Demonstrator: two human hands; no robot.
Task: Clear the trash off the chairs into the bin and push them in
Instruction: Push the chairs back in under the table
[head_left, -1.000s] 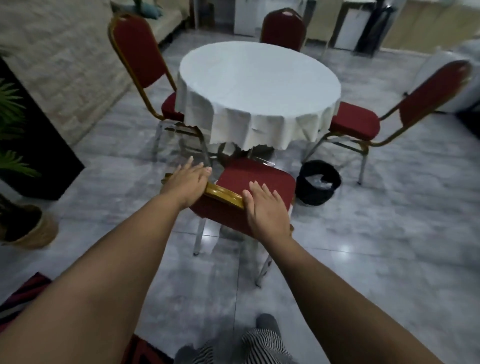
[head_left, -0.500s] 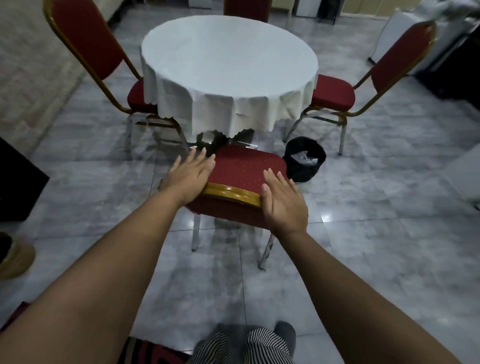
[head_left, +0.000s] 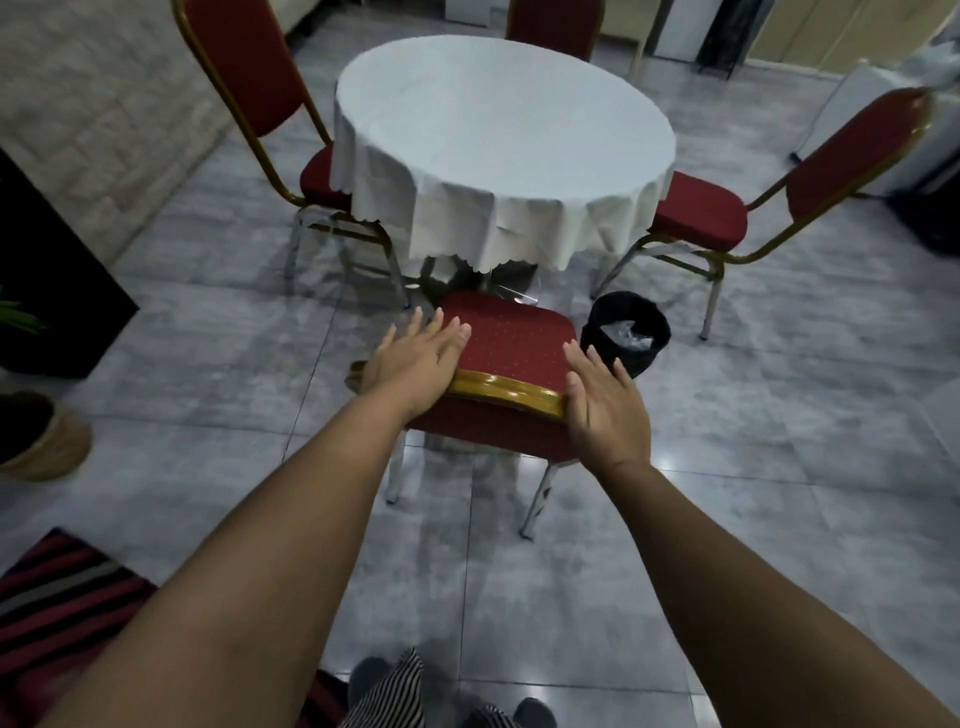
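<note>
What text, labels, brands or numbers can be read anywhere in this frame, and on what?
None: no readable text shows in this view.
Near chair: dotted red fabric only, no label.
Tablecloth: plain white.
Bin: black, no visible marking.
Background cabinets: too blurred to show any lettering.

In front of you stands a round table (head_left: 498, 119) under a white tablecloth (head_left: 467, 218) whose scalloped edge hangs down over its metal base. Left of the table you see a brick wall (head_left: 88, 119); nearer you on that side is a black cabinet (head_left: 47, 280), with a woven basket (head_left: 49, 441) just below it. A striped rug (head_left: 57, 587) lies on the grey tiled floor (head_left: 779, 441), well left of the table and close to your feet.
</note>
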